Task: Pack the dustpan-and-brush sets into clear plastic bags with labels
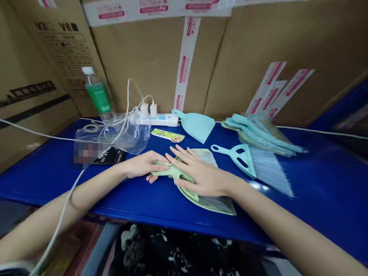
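A light green dustpan (210, 204) lies on the blue table with a matching green hand brush (170, 172) set in it, their handles together at the left. My left hand (142, 164) is closed around those handles. Fingers stretched out, my right hand (202, 175) lies flat over the brush head and hides much of it. Just right of it is a light blue hand brush (245, 158) with pale bristles. Behind my hands rests a light blue dustpan (196, 124), near a small yellow-green printed card (168, 135).
Several bagged brushes and dustpans (262, 134) lie at the back right. At the back left are a power strip (163, 120) with white chargers, a clear plastic bag (136, 134) and a green-labelled bottle (97, 95). A white cable (70, 194) crosses my left forearm. Cardboard boxes (153, 64) wall the back.
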Available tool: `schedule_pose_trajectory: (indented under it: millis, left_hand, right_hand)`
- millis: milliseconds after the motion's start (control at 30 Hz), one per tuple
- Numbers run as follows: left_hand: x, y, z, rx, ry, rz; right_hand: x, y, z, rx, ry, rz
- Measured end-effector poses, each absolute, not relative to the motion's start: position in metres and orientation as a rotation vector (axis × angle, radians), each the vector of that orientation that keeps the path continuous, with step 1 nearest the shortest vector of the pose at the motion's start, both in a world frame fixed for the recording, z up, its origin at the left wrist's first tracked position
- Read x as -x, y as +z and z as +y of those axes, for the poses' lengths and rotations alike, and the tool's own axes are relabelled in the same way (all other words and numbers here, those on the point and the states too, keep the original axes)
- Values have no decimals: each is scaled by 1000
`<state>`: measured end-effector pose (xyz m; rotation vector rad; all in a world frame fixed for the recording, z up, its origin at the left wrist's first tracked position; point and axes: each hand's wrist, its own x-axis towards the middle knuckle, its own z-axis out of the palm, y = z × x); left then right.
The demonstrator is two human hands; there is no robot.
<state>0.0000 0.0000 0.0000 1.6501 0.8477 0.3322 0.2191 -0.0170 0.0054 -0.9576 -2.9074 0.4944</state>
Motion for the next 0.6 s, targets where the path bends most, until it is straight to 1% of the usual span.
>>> schedule_pose_trajectory:
  millis: [100,233,400,500,600]
  left_hand:
    - [3,3,-1,-1660,308,848]
    - [8,10,0,-1685,221,798]
    - [16,17,3,-1715,89,756]
    - [18,17,3,-1726,48,739]
    - [18,16,3,-1744,34,751]
  right_hand:
    - [-219,2,-18,917,520,-2889]
    - [-223,-3,-13,876,451,-2826]
    - [-232,-4,1,973,150,-2721]
    - [-235,0,12,1061,-75,-2671]
    - [-234,7,26,1141,-232,-2667]
